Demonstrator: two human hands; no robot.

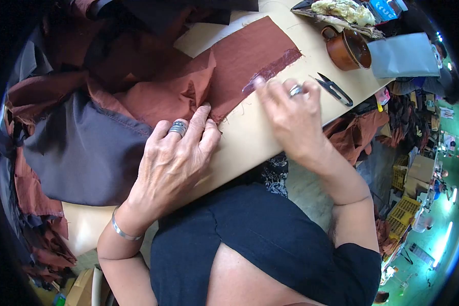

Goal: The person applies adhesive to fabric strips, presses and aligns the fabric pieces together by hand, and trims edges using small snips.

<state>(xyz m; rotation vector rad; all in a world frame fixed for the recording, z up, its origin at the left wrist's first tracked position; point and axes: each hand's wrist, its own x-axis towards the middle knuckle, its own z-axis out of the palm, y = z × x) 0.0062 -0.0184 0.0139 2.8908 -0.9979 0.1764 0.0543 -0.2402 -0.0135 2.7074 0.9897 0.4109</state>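
Observation:
A rust-brown cloth (pixel 252 48) lies on the pale table, with a darker, shiny purplish strip (pixel 278 66) along its frayed near edge. My left hand (pixel 176 145), wearing a ring and a bracelet, grips a bunched fold of this cloth, thumb and forefinger close together. Under and beside that hand spreads a dark grey cloth (pixel 86 153). My right hand (pixel 293 115) is at the strip's left end, its fingers curled in a pinch. A pale blur shows at its fingertips; what they hold, if anything, I cannot make out.
Black thread snips (pixel 335 89) lie right of my right hand. Beyond them stand a brown mug (pixel 346 49) and a pale blue-grey folded sheet (pixel 405 55). More cloth is heaped at the left. Yellow crates (pixel 403 217) are on the floor at right, below the table (pixel 250 140).

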